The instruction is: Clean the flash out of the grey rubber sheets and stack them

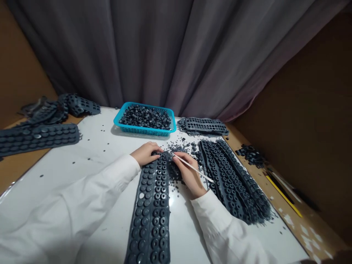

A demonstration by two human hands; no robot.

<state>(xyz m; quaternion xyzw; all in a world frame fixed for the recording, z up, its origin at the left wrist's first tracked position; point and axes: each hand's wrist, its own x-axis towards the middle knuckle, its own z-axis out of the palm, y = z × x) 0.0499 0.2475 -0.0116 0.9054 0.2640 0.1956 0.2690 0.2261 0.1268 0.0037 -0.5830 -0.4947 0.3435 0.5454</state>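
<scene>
A long dark grey rubber sheet (151,212) full of round washer-like parts lies on the white table (90,161), running away from me. My left hand (145,153) presses down on its far end, fingers curled on the rubber. My right hand (188,174) holds a thin white stick (192,168) like a pen, its tip pointing at the far end of the sheet. Small loose dark rings (178,148) lie scattered just beyond both hands. Both arms wear white sleeves.
A blue basket (118,118) of loose dark rings stands at the back. Stacked rubber sheets lie to the right (233,176), back right (205,125) and at the left (38,137). A small pile of rings (251,154) and yellow and black pencils (283,194) sit on the right wooden edge.
</scene>
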